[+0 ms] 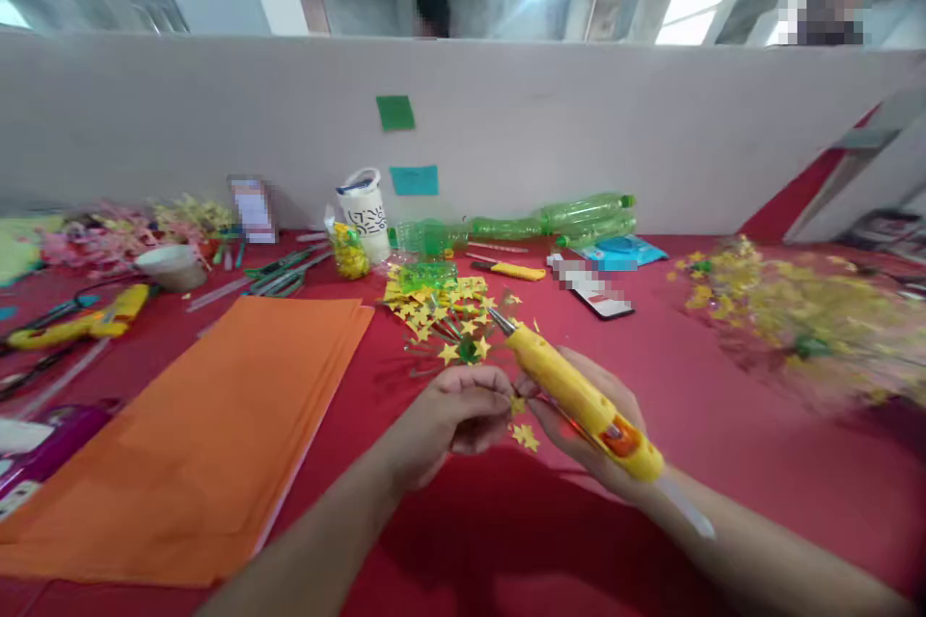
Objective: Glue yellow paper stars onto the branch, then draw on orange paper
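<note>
My right hand (612, 386) is wrapped round a yellow hot glue gun (571, 386), its metal nozzle pointing up and to the left. A clear glue stick (687, 503) juts from the gun's rear. My left hand (455, 410) pinches a small yellow star (517, 405) between thumb and forefinger, and the right fingertips are close beside it. Just below, more yellow star cut-outs (525, 438) lie on the red table. Past my hands, a green flower-like piece with thin stems (468, 348) carries stars at its tips, near a heap of loose stars (420, 313).
Orange sheets (209, 424) cover the left side of the red table (716, 501). Farther back are a yellow cutter knife (517, 271), a phone (597, 289), green plastic bottles (585, 217) and a white cup (367, 222). Yellow flower sprays (817, 318) spread at the right. A second yellow glue gun (108, 313) lies left.
</note>
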A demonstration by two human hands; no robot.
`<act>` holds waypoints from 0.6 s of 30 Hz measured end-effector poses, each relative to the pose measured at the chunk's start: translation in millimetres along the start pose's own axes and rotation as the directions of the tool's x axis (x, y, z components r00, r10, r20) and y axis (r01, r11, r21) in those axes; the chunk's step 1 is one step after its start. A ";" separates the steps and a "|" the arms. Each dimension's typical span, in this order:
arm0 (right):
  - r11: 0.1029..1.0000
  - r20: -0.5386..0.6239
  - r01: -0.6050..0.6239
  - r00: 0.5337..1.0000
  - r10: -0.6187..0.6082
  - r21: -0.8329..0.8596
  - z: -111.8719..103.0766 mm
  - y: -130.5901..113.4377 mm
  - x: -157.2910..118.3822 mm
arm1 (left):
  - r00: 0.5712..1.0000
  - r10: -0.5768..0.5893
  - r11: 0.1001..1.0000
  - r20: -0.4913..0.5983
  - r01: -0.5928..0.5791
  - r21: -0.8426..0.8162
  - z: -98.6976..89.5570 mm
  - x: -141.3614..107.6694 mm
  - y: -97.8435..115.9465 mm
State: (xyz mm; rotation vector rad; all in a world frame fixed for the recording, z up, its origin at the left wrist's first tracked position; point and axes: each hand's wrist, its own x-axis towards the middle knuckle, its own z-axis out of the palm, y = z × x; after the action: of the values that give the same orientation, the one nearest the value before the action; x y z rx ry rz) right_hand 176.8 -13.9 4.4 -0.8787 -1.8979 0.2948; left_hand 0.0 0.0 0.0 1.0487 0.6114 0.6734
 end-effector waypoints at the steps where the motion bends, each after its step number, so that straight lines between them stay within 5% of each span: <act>1: 1.000 0.011 -0.001 1.000 0.001 -0.002 -0.3 -1.5 -0.3 | 1.000 0.001 1.000 -0.007 -0.001 -0.004 -0.4 0.4 -0.7; 7: 1.000 0.039 -0.029 0.999 0.029 0.008 0.5 -6.2 -0.9 | 0.999 -0.009 1.000 -0.030 0.008 -0.012 -0.2 2.1 -3.0; 12: 0.999 -0.082 -0.045 0.996 0.046 0.010 4.7 0.4 -2.7 | 0.999 -0.003 0.991 -0.042 0.008 0.133 -2.5 -0.5 7.5; 15: 0.993 -0.104 -0.108 0.988 0.111 0.037 5.8 9.6 -5.4 | 0.977 0.138 0.932 -0.162 -0.072 0.354 -11.1 -6.8 24.2; 18: 0.965 -0.090 -0.242 0.964 0.250 0.098 6.4 17.5 -7.7 | 0.866 0.400 0.730 -0.301 -0.103 0.676 -19.1 -16.5 43.4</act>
State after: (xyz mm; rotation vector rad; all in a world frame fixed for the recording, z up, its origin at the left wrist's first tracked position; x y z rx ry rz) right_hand 181.1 -5.7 -13.6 -1.0531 -1.6709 0.4703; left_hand -33.6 13.3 34.9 1.6739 1.1528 0.9933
